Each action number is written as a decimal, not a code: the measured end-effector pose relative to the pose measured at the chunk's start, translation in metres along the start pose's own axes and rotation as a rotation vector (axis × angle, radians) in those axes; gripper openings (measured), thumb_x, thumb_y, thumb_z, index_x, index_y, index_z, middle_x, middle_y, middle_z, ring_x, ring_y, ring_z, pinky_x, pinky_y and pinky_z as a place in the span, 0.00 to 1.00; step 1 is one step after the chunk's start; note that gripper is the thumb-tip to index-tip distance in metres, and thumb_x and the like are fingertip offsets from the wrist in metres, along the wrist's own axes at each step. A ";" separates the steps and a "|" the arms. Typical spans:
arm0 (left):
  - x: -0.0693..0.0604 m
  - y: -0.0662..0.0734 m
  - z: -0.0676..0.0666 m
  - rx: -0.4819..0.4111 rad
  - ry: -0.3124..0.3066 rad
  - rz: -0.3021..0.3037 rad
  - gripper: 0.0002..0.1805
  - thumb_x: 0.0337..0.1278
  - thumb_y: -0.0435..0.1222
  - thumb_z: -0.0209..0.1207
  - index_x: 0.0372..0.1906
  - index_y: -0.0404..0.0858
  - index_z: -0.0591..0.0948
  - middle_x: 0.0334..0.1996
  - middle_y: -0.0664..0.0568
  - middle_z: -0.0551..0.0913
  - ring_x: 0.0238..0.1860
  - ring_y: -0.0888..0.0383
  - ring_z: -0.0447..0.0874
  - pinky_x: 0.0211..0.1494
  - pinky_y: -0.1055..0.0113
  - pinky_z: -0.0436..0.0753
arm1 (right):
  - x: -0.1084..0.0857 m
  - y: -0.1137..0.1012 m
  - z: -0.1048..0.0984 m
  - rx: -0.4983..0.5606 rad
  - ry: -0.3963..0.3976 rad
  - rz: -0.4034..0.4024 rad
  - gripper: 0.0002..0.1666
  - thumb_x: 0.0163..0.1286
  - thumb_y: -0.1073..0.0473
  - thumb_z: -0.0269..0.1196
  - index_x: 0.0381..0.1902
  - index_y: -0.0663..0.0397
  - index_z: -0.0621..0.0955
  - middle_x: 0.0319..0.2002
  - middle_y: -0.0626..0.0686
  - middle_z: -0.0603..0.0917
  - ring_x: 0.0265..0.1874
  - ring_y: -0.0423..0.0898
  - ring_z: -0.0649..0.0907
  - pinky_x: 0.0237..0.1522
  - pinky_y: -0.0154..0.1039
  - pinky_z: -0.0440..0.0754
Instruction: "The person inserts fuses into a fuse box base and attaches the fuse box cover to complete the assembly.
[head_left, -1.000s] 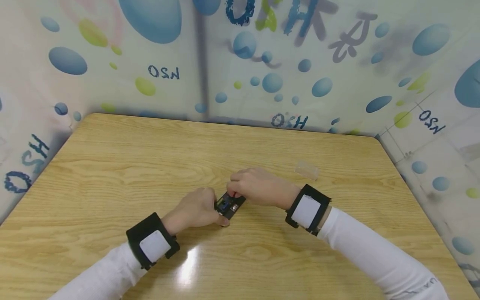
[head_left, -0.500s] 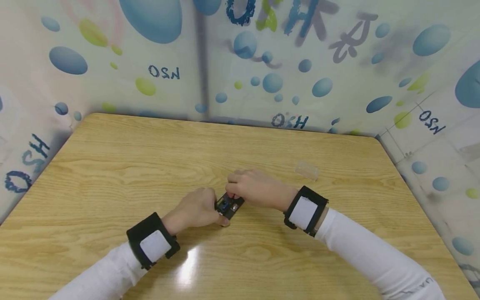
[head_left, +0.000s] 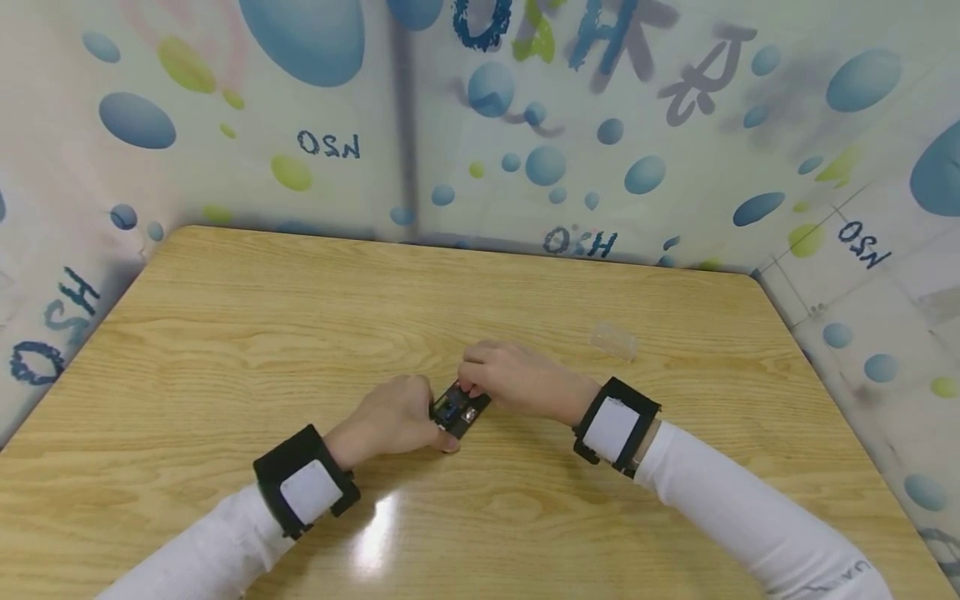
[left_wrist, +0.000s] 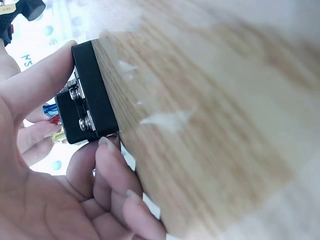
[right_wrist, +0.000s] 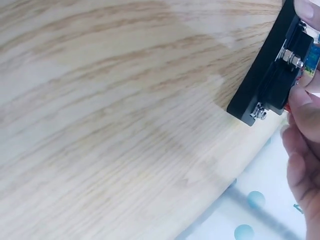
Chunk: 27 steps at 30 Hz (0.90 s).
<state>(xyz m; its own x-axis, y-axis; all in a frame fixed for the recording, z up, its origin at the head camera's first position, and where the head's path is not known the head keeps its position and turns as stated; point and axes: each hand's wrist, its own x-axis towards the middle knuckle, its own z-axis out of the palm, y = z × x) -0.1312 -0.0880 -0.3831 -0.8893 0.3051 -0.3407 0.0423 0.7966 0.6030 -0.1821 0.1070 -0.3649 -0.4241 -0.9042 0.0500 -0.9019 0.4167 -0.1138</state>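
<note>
A black fuse block (head_left: 467, 415) with metal screw terminals lies near the middle of the wooden table. My left hand (head_left: 390, 417) grips it at its ends, thumb on one side and fingers on the other, as the left wrist view shows. Small blue (left_wrist: 49, 109), red (left_wrist: 54, 120) and yellow plastic fuses (left_wrist: 58, 136) stick up from its top. My right hand (head_left: 517, 382) bends over the block's far end, its fingertips pinching at a fuse there. In the right wrist view the thumb (right_wrist: 301, 97) lies close to the red piece; the fingers partly hide the fuses.
A clear plastic cover (head_left: 615, 340) lies on the table (head_left: 315, 300) beyond my right wrist. Each forearm wears a black wrist strap (head_left: 617, 427). A patterned sheet (head_left: 525, 125) with blue and green dots stands behind and beside the table.
My right hand has shifted slightly left and then back right over the block. The left hand keeps its grip; the block has barely moved.
</note>
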 end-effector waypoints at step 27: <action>0.000 0.001 0.000 0.002 -0.003 -0.014 0.22 0.34 0.47 0.78 0.24 0.39 0.78 0.18 0.52 0.78 0.18 0.59 0.68 0.20 0.69 0.64 | 0.006 -0.002 -0.010 -0.045 -0.079 -0.006 0.14 0.54 0.74 0.68 0.28 0.48 0.81 0.28 0.44 0.77 0.29 0.37 0.76 0.35 0.33 0.79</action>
<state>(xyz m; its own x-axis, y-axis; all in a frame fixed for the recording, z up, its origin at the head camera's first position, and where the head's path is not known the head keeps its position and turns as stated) -0.1308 -0.0871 -0.3821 -0.8883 0.2955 -0.3515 0.0306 0.8018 0.5968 -0.1841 0.1016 -0.3549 -0.4127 -0.9105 -0.0278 -0.9079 0.4136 -0.0687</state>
